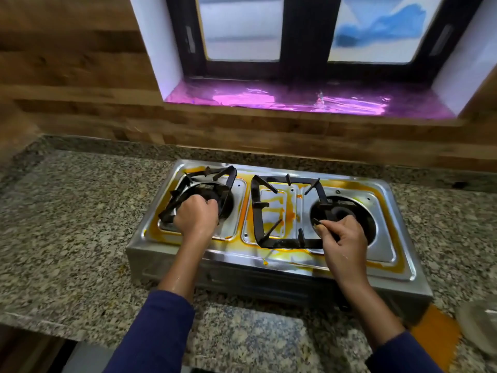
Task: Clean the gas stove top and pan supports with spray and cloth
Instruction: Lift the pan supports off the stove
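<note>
A steel two-burner gas stove [390, 254] smeared with orange-yellow stains sits on the granite counter. My left hand [195, 215] is closed on the front of the left black pan support [212, 175], which is tilted up off its burner. My right hand [343, 238] grips the right black pan support [255, 208], which is shifted left so it lies over the stove's middle panel. The right burner [347, 211] lies partly behind my fingers. No spray bottle or cloth is in view.
The speckled granite counter [80, 211] spreads left and in front of the stove. An orange patch [435, 335] and a pale round dish edge [481, 324] lie at the right. A wood-look wall and a window sill with purple foil [295, 99] stand behind.
</note>
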`<state>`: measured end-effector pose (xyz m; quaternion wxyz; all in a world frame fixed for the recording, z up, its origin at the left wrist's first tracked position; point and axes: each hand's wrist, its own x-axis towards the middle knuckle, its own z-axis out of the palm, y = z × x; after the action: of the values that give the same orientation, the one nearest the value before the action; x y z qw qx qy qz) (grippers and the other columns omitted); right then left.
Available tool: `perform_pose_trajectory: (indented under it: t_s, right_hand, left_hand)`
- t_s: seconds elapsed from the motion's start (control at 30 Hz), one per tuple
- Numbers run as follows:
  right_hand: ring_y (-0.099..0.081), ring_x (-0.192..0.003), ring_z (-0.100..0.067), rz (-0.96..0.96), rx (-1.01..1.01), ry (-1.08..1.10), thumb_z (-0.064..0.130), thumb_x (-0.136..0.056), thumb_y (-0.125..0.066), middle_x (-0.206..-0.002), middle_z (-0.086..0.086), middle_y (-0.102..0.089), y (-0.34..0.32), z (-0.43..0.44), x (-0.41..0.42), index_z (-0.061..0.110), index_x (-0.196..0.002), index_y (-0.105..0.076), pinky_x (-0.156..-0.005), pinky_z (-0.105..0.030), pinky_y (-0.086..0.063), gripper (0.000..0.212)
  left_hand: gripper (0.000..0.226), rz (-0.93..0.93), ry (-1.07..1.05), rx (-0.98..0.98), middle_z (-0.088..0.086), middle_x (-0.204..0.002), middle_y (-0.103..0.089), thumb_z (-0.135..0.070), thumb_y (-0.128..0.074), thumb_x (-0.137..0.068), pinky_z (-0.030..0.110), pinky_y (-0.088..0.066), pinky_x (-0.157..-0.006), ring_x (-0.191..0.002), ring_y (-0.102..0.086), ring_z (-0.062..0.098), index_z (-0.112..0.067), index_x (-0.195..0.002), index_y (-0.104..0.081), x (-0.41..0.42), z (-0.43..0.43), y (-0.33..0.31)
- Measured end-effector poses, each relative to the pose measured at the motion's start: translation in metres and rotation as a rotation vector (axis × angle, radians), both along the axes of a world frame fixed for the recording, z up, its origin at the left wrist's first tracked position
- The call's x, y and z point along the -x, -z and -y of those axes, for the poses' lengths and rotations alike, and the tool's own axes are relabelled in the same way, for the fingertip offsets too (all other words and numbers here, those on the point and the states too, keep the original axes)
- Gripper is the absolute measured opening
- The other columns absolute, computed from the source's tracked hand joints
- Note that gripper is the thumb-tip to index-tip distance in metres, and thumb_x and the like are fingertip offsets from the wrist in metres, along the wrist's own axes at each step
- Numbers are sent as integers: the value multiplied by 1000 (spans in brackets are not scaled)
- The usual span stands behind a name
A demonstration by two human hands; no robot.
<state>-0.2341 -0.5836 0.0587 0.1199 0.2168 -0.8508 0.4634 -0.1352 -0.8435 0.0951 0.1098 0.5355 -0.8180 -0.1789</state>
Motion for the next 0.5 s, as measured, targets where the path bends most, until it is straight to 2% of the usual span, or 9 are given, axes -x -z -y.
perform_pose_trajectory:
  t_s: [0.17,0.23,0.3,0.37,0.43,0.5]
  right_hand:
    - [-48,-70,-23,-26,-15,-15,4,-85,-73,-71,-2,-47,-9,34,-16,7,-92,-77,-62,-35,-41,9]
    - [-47,-69,-21,-24,-7,-14,3,-84,-73,-71,-4,-47,-12,52,-24,7,-95,-77,-61,-25,-37,12]
    - [-45,-67,-14,-24,-3,-6,1,-83,-74,-70,-3,-46,-12,74,-33,6,-96,-77,-62,-15,-33,15]
    - [-45,-67,-7,-14,14,-5,-1,-81,-75,-68,-2,-46,-8,108,-48,6,-96,-78,-62,-12,-34,17]
    - [-46,-64,-13,5,25,-31,-3,-80,-76,-68,-3,-46,-4,146,-68,7,-95,-78,-61,-17,-34,18]
    - [-48,-66,-23,7,32,-72,-4,-78,-76,-69,-5,-49,-1,183,-88,7,-91,-78,-63,-30,-40,17]
  left_hand:
    - [32,-41,17,-44,11,-80,-69,-31,-50,-86,32,-42,-61,-75,-61,32,-7,-77,-68,-25,45,-29]
    - [35,-72,36,-44,8,-69,-67,-34,-51,-87,29,-39,-55,-67,-60,29,-8,-68,-65,-45,62,-39]
    - [41,-91,72,-36,5,-55,-57,-33,-54,-89,28,-32,-49,-56,-54,27,-8,-56,-55,-70,77,-53]
    - [45,-53,98,-13,8,-54,-58,-36,-55,-90,30,-37,-50,-55,-56,28,-7,-56,-56,-100,103,-64]
    - [44,6,107,24,9,-60,-63,-40,-54,-91,33,-45,-55,-60,-61,28,-8,-62,-61,-132,133,-64]
    - [43,63,104,46,7,-62,-61,-40,-53,-92,33,-44,-55,-62,-60,27,-10,-62,-60,-162,160,-53]
